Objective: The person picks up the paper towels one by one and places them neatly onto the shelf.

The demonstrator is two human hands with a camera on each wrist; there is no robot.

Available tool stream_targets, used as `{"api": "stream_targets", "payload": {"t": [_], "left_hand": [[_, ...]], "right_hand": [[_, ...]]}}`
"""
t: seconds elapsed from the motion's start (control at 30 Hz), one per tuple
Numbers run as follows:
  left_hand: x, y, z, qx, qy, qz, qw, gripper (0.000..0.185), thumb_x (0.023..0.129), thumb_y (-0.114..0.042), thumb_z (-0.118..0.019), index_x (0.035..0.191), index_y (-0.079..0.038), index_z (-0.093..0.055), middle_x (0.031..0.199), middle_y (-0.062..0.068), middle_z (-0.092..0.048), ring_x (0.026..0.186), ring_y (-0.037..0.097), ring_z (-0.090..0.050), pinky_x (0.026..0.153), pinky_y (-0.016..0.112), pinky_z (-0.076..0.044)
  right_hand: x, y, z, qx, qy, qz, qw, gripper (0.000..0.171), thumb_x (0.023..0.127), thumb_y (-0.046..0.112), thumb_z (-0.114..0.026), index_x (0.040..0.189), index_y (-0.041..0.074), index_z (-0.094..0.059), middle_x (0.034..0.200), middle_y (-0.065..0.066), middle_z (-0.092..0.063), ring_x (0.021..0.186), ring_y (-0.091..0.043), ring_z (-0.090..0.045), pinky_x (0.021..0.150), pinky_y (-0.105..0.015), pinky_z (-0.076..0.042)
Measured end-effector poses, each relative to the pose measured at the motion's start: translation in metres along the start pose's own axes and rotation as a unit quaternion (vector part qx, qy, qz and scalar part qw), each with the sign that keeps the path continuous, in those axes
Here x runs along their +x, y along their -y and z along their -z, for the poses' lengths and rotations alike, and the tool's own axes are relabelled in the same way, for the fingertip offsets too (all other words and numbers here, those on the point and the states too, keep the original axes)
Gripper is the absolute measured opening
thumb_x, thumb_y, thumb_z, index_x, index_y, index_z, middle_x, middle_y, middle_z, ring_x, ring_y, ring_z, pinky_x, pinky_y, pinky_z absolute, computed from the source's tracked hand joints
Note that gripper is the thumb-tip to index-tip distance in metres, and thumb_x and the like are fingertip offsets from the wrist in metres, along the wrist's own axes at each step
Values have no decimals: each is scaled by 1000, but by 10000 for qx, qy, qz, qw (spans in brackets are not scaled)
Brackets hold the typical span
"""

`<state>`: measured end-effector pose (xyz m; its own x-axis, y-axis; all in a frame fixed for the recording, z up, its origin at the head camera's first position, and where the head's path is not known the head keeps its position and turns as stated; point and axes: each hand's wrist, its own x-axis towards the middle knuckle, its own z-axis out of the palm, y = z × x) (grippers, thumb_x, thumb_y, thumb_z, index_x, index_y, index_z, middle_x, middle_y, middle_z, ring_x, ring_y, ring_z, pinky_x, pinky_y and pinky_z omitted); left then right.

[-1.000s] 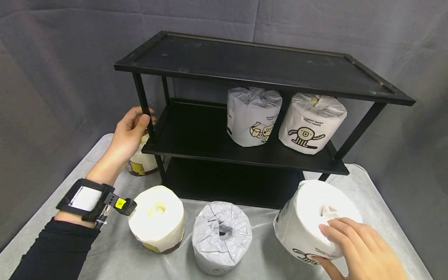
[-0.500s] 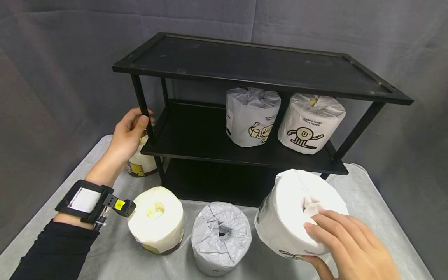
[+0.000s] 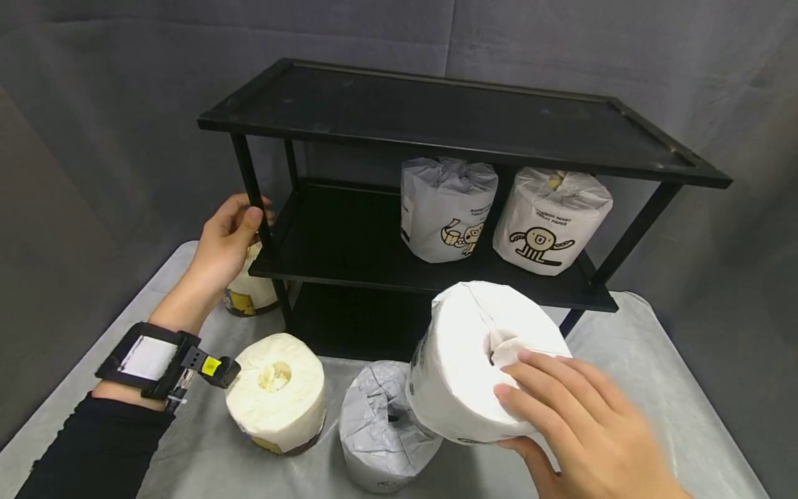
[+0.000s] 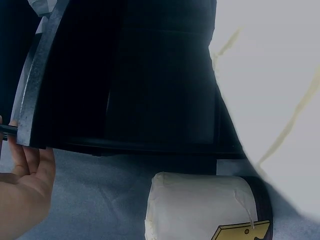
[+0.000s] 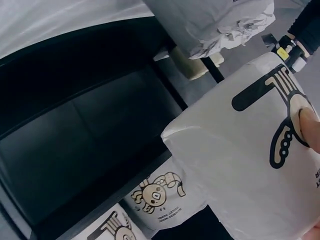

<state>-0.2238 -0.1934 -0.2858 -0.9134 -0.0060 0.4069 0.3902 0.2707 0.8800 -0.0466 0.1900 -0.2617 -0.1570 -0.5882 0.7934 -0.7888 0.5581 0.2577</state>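
My left hand (image 3: 224,239) grips the front left post (image 3: 246,166) of a black two-tier rack, thumb in front and fingers behind. My right hand (image 3: 586,423) holds a paper-wrapped toilet roll (image 3: 455,374), fingers on its top by the core hole and thumb at its lower side. That roll is tilted and held before the rack's lower level, partly covering a grey-wrapped roll (image 3: 374,443) on the table. In the right wrist view, the held roll (image 5: 225,165) shows a printed cartoon figure, with a fingertip pressed on it.
Two wrapped rolls, one at centre (image 3: 445,222) and one at right (image 3: 551,229), stand on the rack's middle shelf (image 3: 337,229). A cream roll (image 3: 274,423) stands front left; another (image 3: 249,287) is beside the rack, behind my left forearm. The top board (image 3: 436,104) overhangs the middle shelf.
My right hand has carried the toilet roll left and a little up, from the right of the table to over the grey-wrapped roll's edge. My left hand keeps its grip on the post.
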Motion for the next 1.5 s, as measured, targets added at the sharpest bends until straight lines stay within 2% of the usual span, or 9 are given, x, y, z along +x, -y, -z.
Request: {"api": "stream_targets", "payload": {"t": [0.27, 0.4, 0.67, 1.07, 1.2, 1.33, 1.5], "left_hand": [[0, -1, 2, -52, 1, 25, 10000, 33, 95, -37, -45, 119, -16, -54, 105, 3, -57, 98, 10, -48, 80, 23, -39], [0, 0, 1, -146, -20, 25, 9999, 32, 95, -36, -45, 119, -16, -54, 105, 4, -57, 100, 10, -50, 81, 23, -40], [0, -1, -1, -170, 29, 18, 9998, 32, 95, -35, -44, 119, -16, -53, 102, -4, -56, 99, 9, -50, 81, 23, -40], [-2, -1, -1, -135, 17, 63, 9999, 30, 95, -34, -44, 118, -18, -53, 101, -5, -57, 100, 8, -49, 82, 23, -40], [-2, 0, 0, -276, -14, -8, 9996, 27, 95, -33, -45, 116, -18, -55, 101, -2, -58, 98, 8, -51, 81, 22, -41], [-2, 0, 0, -607, -31, -25, 9981, 26, 94, -31, -47, 114, -17, -56, 101, 0, -57, 96, 9, -52, 80, 18, -42], [-2, -1, -1, -484, -34, 82, 9988, 28, 94, -34, -47, 116, -19, -56, 101, -3, -57, 94, 8, -51, 79, 21, -40]], "right_hand": [[17, -3, -14, 178, -484, 362, 9980, 27, 94, 21, -51, 98, -3, -62, 96, -19, -65, 89, -34, -60, 92, -36, -39], [22, -7, -20, 117, -609, 350, 9975, 27, 93, 21, -52, 99, -3, -63, 98, -18, -65, 92, -33, -60, 91, -39, -39], [34, -11, -29, 273, -635, 142, 9975, 27, 92, 22, -53, 101, -1, -62, 102, -15, -65, 96, -32, -59, 90, -41, -39], [54, -16, -42, 293, -348, 120, 9989, 24, 92, 19, -52, 106, 1, -62, 109, -13, -63, 104, -30, -58, 91, -44, -39], [61, -18, -46, 317, -61, 42, 9995, 28, 83, 13, -60, 109, 3, -61, 111, -12, -62, 108, -29, -56, 92, -45, -39], [68, -19, -50, 270, 357, -61, 9990, 45, 70, 7, -72, 113, 5, -59, 114, -11, -61, 112, -27, -53, 94, -45, -38], [76, -22, -56, 130, 575, -132, 9982, 52, 67, 10, -78, 115, 5, -58, 115, -11, -61, 115, -27, -52, 97, -43, -37]]}}
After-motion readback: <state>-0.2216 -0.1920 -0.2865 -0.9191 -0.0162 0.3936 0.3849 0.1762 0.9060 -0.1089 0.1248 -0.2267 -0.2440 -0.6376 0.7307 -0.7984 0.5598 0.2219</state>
